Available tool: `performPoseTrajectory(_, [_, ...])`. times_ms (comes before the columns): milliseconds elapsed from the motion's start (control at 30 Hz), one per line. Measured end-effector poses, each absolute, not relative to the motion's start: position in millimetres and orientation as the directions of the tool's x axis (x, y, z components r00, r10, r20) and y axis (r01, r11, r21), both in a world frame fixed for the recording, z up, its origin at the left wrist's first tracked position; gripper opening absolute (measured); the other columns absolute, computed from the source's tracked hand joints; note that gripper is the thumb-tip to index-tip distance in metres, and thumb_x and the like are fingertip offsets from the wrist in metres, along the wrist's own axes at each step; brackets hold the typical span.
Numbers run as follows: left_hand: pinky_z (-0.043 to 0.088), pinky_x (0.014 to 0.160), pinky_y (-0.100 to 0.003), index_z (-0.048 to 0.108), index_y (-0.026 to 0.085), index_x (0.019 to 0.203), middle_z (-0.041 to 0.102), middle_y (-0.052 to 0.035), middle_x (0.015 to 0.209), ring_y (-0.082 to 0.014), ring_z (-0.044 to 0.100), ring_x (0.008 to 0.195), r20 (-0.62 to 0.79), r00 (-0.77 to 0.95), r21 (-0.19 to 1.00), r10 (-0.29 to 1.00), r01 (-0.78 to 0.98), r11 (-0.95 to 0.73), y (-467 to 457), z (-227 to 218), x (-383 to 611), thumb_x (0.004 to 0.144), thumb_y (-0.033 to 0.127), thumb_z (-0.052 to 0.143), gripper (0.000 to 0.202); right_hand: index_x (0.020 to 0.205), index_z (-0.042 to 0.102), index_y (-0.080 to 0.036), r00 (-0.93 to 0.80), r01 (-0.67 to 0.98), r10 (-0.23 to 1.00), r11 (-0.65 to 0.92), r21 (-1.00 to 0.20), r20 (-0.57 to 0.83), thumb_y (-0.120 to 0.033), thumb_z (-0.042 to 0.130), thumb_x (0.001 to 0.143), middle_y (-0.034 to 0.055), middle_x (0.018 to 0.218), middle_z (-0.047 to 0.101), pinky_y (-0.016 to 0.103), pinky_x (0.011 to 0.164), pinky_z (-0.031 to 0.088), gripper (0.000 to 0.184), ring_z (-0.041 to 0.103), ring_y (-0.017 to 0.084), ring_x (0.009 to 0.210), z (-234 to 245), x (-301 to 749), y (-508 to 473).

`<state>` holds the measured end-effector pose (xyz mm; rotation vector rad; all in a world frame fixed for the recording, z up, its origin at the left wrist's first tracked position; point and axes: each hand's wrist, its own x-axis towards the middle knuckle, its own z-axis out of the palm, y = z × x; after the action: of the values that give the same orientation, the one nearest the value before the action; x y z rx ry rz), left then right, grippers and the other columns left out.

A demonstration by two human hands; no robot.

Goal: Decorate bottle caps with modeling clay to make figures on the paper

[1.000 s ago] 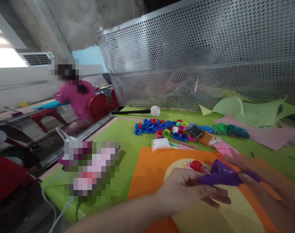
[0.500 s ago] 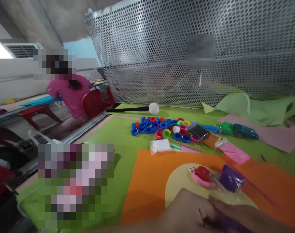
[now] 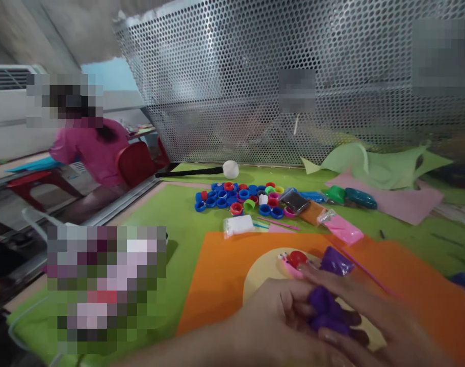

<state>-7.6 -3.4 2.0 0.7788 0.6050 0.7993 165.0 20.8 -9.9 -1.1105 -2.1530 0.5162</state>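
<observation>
Between both hands, purple clay has bunched.

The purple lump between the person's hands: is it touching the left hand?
Touching. The head view shows the purple lump held against the left hand, with no gap along their shared edge.

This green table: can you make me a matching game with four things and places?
1. soft purple lump
2. pink snail with red shell
3. black stick with white ball
4. clear bag, white inside

A. near perforated metal screen
B. between left hand and right hand
C. by far edge of orange sheet
D. on pale yellow circle

Pairs: 1-B; 2-D; 3-A; 4-C
</observation>
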Motion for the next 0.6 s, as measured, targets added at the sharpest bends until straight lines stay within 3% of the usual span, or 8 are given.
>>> performPoseTrajectory(100, [0.047,0.082,-0.027,0.07,0.012,0.088,0.072,-0.0065,0.088,-0.021,0.065,0.091,-0.145,0.515,0.921,0.845,-0.242,0.306,-5,6,-10,0.06,0.022,0.077,0.03,0.109,0.065,-0.03,-0.578,0.525,0.725,0.681,-0.51,0.373,-0.035,0.06,0.076,-0.0005,0.104,0.067,0.027,0.079,0.053,0.034,0.065,0.022,0.09,-7,158,20])
performPoseTrajectory(200, [0.048,0.075,-0.024,0.072,0.009,0.08,0.072,-0.0049,0.079,-0.0189,0.066,0.082,-0.123,0.482,0.987,0.868,-0.029,0.156,-5,10,-13,0.066,0.016,0.071,0.015,0.106,0.066,-0.031,-0.584,0.492,0.704,0.703,-0.513,0.405,-0.032,0.054,0.081,-0.0034,0.099,0.069,0.026,0.082,0.052,0.029,0.067,0.019,0.086,-3,158,17])
performPoseTrajectory(300, [0.048,0.067,-0.022,0.073,0.008,0.076,0.072,-0.0057,0.075,-0.0182,0.065,0.075,-0.142,0.475,0.99,0.869,0.047,0.136,-5,10,-14,0.07,0.022,0.068,0.015,0.108,0.065,-0.034,-0.573,0.479,0.738,0.654,-0.585,0.357,-0.028,0.052,0.082,-0.0061,0.085,0.071,0.018,0.068,0.056,0.029,0.068,0.014,0.073,0,159,11])
performPoseTrajectory(400, [0.048,0.064,-0.023,0.072,0.008,0.07,0.071,-0.007,0.071,-0.0181,0.065,0.071,-0.139,0.458,0.99,0.878,0.035,0.138,-6,6,-12,0.07,0.031,0.068,0.023,0.111,0.062,-0.037,-0.585,0.462,0.756,0.609,-0.645,0.294,-0.026,0.049,0.083,-0.008,0.075,0.071,0.014,0.056,0.055,0.032,0.068,0.012,0.062,-2,162,8])
performPoseTrajectory(467, [0.049,0.067,-0.025,0.071,0.008,0.069,0.07,-0.007,0.07,-0.0177,0.065,0.071,-0.151,0.456,0.982,0.877,-0.036,0.187,-5,4,-9,0.069,0.037,0.068,0.029,0.108,0.063,-0.036,-0.58,0.472,0.773,0.575,-0.668,0.256,-0.027,0.046,0.085,-0.0074,0.079,0.071,0.014,0.056,0.055,0.03,0.068,0.012,0.064,-4,165,9])
performPoseTrajectory(600, [0.048,0.075,-0.028,0.071,0.011,0.08,0.07,-0.0055,0.074,-0.0154,0.065,0.073,-0.219,0.492,0.902,0.843,-0.226,0.367,0,2,-7,0.061,0.041,0.075,0.036,0.119,0.057,-0.032,-0.552,0.478,0.784,0.577,-0.662,0.285,-0.033,0.047,0.085,-0.0018,0.115,0.061,0.027,0.082,0.052,0.035,0.061,0.02,0.1,-1,165,12])
